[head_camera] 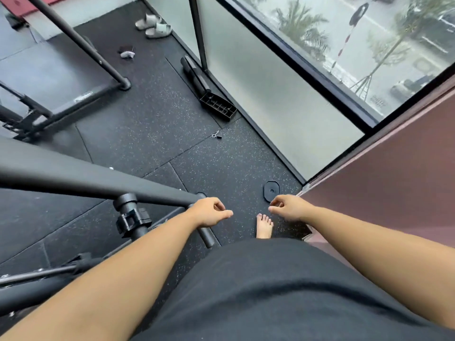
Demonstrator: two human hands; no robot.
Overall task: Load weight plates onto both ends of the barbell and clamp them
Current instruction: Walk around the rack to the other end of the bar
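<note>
Shorts: black, nearest the camera, bottom centre, both forearms reaching out past them.
Barbell: left side, long axis runs far-left to near-centre; bare sleeve end pokes out just under the left hand, no plate on it.
Left hand: over the bar end, fingers loosely curled, holding nothing, whether it touches the bar can't tell.
Foot: bare, on the floor between the hands.
Right hand: fingers loosely curled, empty, hanging just near of the plate.
Weight plate: small, black, flat on the floor, far-right of bar end; right hand nearer.
Spring clip: farther out, centre floor, well apart from both hands.
Next, likely: right hand picks up plate, carries it left to the sleeve.
</note>
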